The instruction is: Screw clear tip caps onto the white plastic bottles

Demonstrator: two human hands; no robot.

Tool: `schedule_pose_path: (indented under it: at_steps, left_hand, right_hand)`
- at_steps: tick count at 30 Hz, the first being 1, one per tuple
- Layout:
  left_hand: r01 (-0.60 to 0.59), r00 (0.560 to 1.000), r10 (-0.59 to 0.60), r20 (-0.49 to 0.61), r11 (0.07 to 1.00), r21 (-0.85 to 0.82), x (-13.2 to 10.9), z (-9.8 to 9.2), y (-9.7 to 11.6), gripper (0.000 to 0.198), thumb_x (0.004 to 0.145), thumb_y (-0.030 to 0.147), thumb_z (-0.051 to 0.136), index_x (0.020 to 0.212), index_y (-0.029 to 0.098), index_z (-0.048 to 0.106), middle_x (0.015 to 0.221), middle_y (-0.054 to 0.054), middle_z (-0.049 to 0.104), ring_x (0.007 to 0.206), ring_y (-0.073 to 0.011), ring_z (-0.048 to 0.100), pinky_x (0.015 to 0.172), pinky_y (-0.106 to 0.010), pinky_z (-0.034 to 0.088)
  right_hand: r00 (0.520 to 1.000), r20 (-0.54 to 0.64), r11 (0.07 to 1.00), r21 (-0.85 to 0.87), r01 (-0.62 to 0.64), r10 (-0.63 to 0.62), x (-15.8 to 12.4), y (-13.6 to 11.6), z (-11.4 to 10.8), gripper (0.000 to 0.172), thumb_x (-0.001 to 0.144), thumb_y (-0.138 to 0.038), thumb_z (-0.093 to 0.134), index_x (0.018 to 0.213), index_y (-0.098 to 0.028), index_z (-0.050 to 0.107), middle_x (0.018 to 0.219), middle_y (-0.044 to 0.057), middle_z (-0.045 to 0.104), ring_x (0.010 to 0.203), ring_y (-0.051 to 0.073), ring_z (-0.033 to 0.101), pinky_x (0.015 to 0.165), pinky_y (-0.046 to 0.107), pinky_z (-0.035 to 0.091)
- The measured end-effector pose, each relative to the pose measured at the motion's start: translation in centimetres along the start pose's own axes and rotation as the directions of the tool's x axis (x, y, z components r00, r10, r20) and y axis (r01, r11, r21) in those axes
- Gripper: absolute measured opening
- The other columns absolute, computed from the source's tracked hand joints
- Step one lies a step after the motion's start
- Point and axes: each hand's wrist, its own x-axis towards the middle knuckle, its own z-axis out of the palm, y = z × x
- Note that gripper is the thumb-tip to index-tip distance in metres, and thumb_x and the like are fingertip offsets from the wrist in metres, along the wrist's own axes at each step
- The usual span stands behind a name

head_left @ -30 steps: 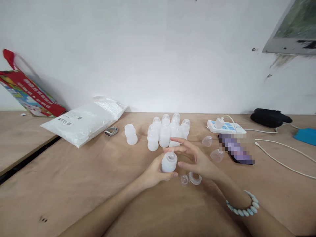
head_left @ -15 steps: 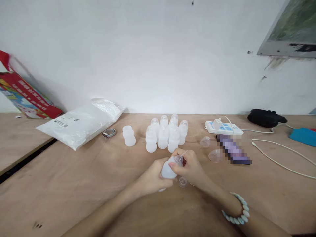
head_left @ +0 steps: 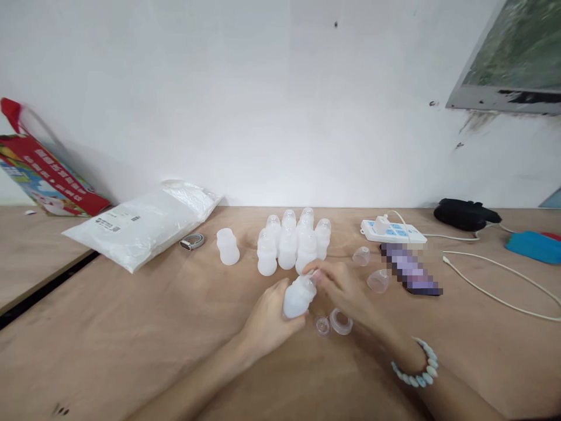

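My left hand (head_left: 272, 313) is wrapped round a white baby bottle (head_left: 298, 301), which leans up to the right. At its mouth, my right hand (head_left: 339, 286) pinches the tip of a clear bottle teat (head_left: 310, 282); the fingers partly cover it. Below my right hand lie a loose clear teat (head_left: 323, 326) and a translucent screw ring (head_left: 340, 321). Two clear domed caps (head_left: 362, 256) rest to the right. Behind the hands several capped baby bottles (head_left: 287, 248) stand close together, and an uncapped white bottle (head_left: 228, 247) stands apart on their left.
A white plastic parcel bag (head_left: 149, 225) and a watch (head_left: 191, 241) lie on the left, near a red printed box (head_left: 56, 181). On the right are a power strip (head_left: 394, 232), a phone (head_left: 412, 270), a cable (head_left: 504, 296), a black pouch (head_left: 467, 214) and a blue item (head_left: 534, 247).
The teat in my right fingers has gone from tilted at the bottle's mouth to upright on it. My right hand has shifted slightly, and the ring below now shows fully.
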Motion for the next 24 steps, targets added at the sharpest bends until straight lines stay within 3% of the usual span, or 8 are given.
schedule_pose_path:
  at_steps: [4, 5, 7, 10, 14, 18, 21, 24]
  left_hand:
    - [-0.03, 0.999, 0.027, -0.034, 0.996, -0.089, 0.0, -0.2, 0.1, 0.02, 0.074, 0.023, 0.064, 0.091, 0.019, 0.055, 0.084, -0.001, 0.064, 0.076, -0.0209, 0.059, 0.066, -0.03, 0.042]
    - [-0.028, 0.999, 0.025, -0.029, 0.994, -0.102, 0.0, -0.3, 0.1, 0.02, 0.074, 0.022, 0.064, 0.092, 0.019, 0.056, 0.083, -0.001, 0.064, 0.076, -0.0207, 0.059, 0.065, -0.03, 0.042]
    - [-0.016, 1.0, 0.015, -0.014, 0.993, -0.114, 0.0, -0.4, 0.2, 0.02, 0.074, 0.022, 0.065, 0.092, 0.019, 0.057, 0.081, 0.0, 0.064, 0.075, -0.0205, 0.059, 0.063, -0.029, 0.042]
    - [-0.004, 1.0, 0.003, -0.009, 0.995, -0.097, 0.1, -0.5, 0.1, 0.017, 0.073, 0.022, 0.065, 0.088, 0.019, 0.056, 0.081, 0.0, 0.064, 0.074, -0.0203, 0.059, 0.063, -0.029, 0.042]
    - [-0.011, 1.0, 0.01, -0.015, 0.994, -0.107, 0.1, -0.5, 0.0, 0.018, 0.074, 0.023, 0.065, 0.089, 0.019, 0.056, 0.084, -0.001, 0.064, 0.077, -0.0208, 0.059, 0.066, -0.03, 0.042]
    - [-0.009, 1.0, 0.007, -0.021, 0.996, -0.091, 0.1, -0.6, -0.1, 0.018, 0.07, 0.017, 0.064, 0.086, 0.019, 0.055, 0.082, -0.001, 0.062, 0.075, -0.0203, 0.057, 0.066, -0.031, 0.041]
    - [-0.007, 1.0, 0.006, -0.015, 0.997, -0.083, 0.2, -0.7, -0.2, 0.019, 0.066, 0.014, 0.062, 0.081, 0.019, 0.053, 0.079, 0.0, 0.06, 0.072, -0.0188, 0.055, 0.063, -0.029, 0.039]
    - [-0.007, 1.0, 0.007, -0.001, 0.996, -0.084, 0.4, -0.8, -0.2, 0.021, 0.061, 0.012, 0.061, 0.077, 0.019, 0.049, 0.076, 0.002, 0.057, 0.068, -0.0164, 0.051, 0.059, -0.028, 0.035]
  right_hand:
    - [0.902, -0.427, 0.902, -0.362, -0.237, 0.066, 0.9, 3.9, -3.6, 0.028, 0.097, -0.026, 0.038, 0.088, -0.014, 0.062, 0.078, 0.01, 0.061, 0.075, 0.026, 0.056, 0.07, 0.036, 0.043]
    - [0.889, -0.451, 0.866, -0.414, -0.282, 0.074, 1.0, 5.2, -4.3, 0.021, 0.092, -0.019, 0.044, 0.096, -0.011, 0.063, 0.089, 0.015, 0.063, 0.087, 0.031, 0.057, 0.077, 0.04, 0.043]
    - [0.896, -0.408, 0.627, -0.655, -0.422, 0.177, 1.1, 7.7, -5.1, 0.035, 0.086, -0.012, 0.051, 0.12, -0.01, 0.057, 0.119, 0.022, 0.058, 0.106, 0.038, 0.053, 0.085, 0.047, 0.042]
    - [0.884, -0.318, 0.525, -0.716, -0.461, 0.342, 1.0, 10.3, -5.4, 0.036, 0.079, -0.01, 0.062, 0.115, -0.011, 0.06, 0.111, 0.022, 0.062, 0.101, 0.04, 0.058, 0.083, 0.049, 0.045]
    - [0.897, -0.355, 0.601, -0.667, -0.44, 0.263, 1.3, 10.4, -5.6, 0.031, 0.088, -0.017, 0.058, 0.118, -0.011, 0.055, 0.11, 0.02, 0.061, 0.105, 0.034, 0.058, 0.088, 0.045, 0.046]
    - [0.848, -0.529, 0.96, -0.253, -0.12, -0.033, 1.5, 7.8, -5.4, 0.038, 0.095, -0.036, 0.052, 0.128, -0.019, 0.041, 0.116, 0.013, 0.058, 0.107, 0.028, 0.057, 0.093, 0.043, 0.046]
    - [0.945, -0.317, 0.989, 0.1, 0.111, -0.074, 1.0, 5.0, -4.4, 0.031, 0.094, -0.039, 0.054, 0.121, -0.025, 0.043, 0.104, 0.005, 0.059, 0.093, 0.024, 0.061, 0.083, 0.038, 0.05]
    - [0.985, -0.06, 0.973, 0.156, 0.172, -0.165, 0.5, 2.4, -3.2, 0.023, 0.095, -0.035, 0.055, 0.115, -0.025, 0.052, 0.107, 0.005, 0.061, 0.098, 0.024, 0.06, 0.085, 0.036, 0.048]
